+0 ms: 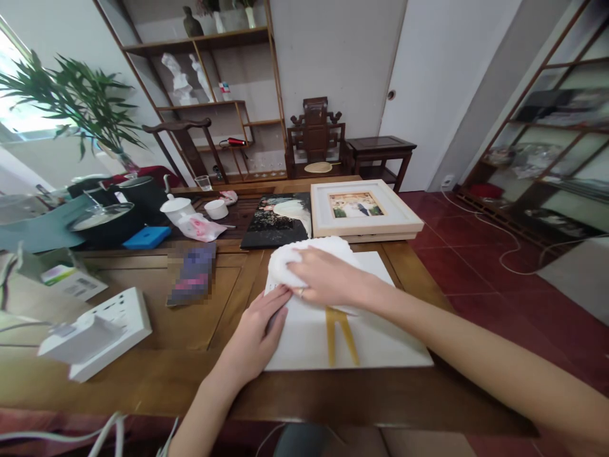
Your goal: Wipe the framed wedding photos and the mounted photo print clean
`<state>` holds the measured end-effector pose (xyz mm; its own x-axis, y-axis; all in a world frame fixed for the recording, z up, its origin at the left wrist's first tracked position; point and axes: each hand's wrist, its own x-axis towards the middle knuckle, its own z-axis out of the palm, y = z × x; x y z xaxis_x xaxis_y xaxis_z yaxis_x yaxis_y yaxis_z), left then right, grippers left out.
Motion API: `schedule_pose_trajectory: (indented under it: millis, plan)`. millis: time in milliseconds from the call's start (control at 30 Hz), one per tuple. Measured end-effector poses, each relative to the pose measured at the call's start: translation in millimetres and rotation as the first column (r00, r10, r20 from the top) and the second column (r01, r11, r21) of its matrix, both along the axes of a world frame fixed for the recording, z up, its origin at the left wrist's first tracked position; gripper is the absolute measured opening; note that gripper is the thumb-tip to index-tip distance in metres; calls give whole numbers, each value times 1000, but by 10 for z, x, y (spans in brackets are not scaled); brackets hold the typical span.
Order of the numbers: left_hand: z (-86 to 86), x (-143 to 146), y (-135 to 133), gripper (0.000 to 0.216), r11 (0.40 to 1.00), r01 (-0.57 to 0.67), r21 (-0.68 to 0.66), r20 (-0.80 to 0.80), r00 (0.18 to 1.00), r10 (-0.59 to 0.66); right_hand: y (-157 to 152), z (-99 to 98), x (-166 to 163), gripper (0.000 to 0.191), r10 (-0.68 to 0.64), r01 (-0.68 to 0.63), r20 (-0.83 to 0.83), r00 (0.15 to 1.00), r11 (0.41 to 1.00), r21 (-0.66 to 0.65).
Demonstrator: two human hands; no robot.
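A flat white frame (pixel 380 346) lies face down on the wooden table (pixel 157 374), its yellow-brown stand (pixel 340 333) showing on its back. My left hand (pixel 259 333) rests flat on the frame's left edge, fingers stretched out. Across the frame's upper left part, my right hand (pixel 323 279) presses a white cloth (pixel 288 260), with its fingers curled over it. More of the cloth's scalloped white edge (pixel 333 244) spreads out beyond the hand.
A white framed photo (pixel 364 216) and a dark unframed picture (pixel 278 222) lie behind the frame. To the left are a blurred booklet (pixel 193 276), a white power strip (pixel 102 333), a blue box (pixel 145 237), cups and a kettle. A red tiled floor lies to the right.
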<state>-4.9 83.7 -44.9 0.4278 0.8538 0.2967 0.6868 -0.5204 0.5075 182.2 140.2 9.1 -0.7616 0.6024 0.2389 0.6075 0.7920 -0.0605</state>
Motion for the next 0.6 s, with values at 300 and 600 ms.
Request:
schedule_pose_trajectory:
  millis: [300,600]
  plan:
    - [-45,-32,-1,35,1000,2,17,-11,1000,-2,21,-16,140,22,-80,101,149,986,985,-137]
    - [-43,-10,1,37,1000,8,25,-11,1000,-8,-372,-118,955,25,-305,317,87,948,918,-239]
